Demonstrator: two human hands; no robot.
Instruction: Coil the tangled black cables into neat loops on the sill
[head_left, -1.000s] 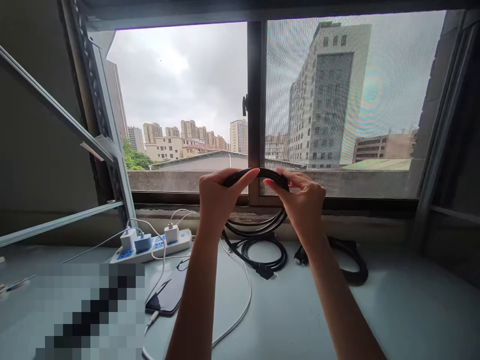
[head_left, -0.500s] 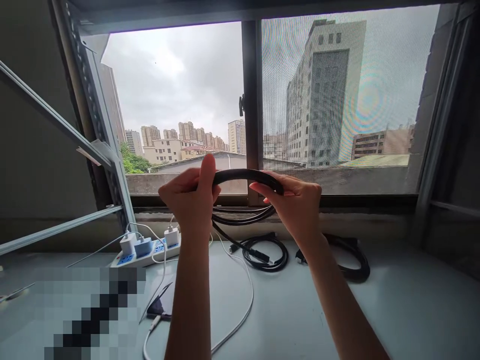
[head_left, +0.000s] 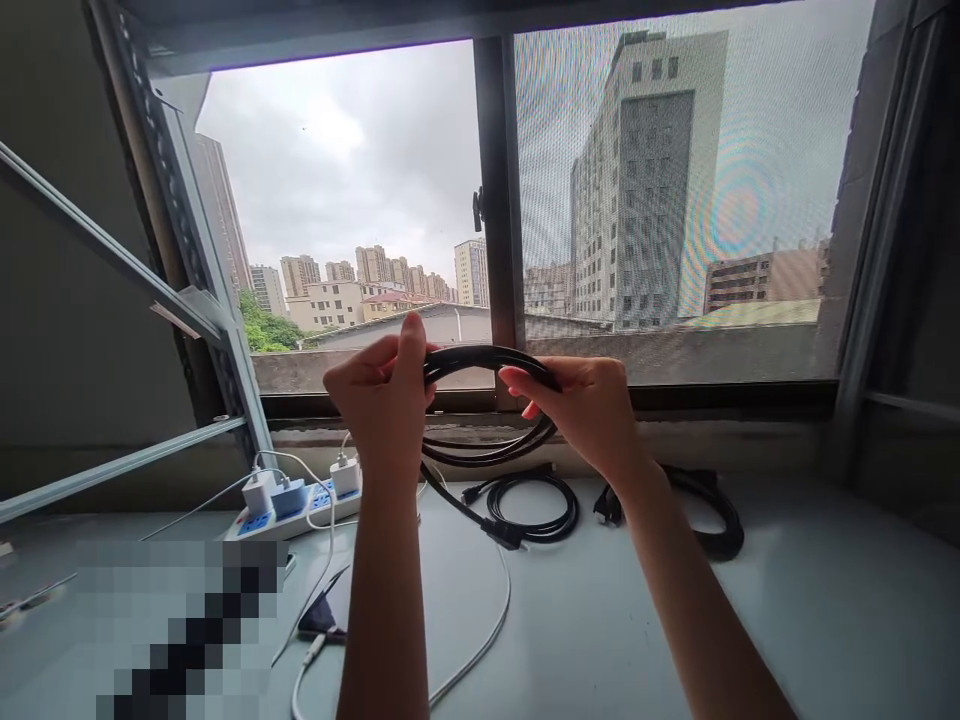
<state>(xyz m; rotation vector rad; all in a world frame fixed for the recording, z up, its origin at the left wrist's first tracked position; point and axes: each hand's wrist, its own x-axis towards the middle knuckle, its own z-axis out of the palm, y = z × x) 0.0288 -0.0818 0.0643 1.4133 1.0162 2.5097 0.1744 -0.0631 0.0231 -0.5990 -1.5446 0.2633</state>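
A black cable [head_left: 487,358], looped into a coil, is held up in front of the window between my two hands. My left hand [head_left: 386,385] is closed round the coil's left side, thumb pointing up. On the right side, my right hand [head_left: 585,395] pinches the loops between thumb and fingers. The lower loops sag beneath my hands. One end of the cable, with a black plug [head_left: 502,533], hangs down from my left hand in front of a coil lying on the table.
On the table [head_left: 570,620] lie a coiled black cable [head_left: 536,480] and another black coil [head_left: 727,535] on the right. At left are a power strip [head_left: 292,510] with chargers, white cords [head_left: 480,650] and a phone [head_left: 319,615]. Metal shelf bars [head_left: 120,467] stand at the left.
My right hand has shifted slightly left and the loops have spread apart into separate strands. The hanging plug has swung a little lower and to the left.
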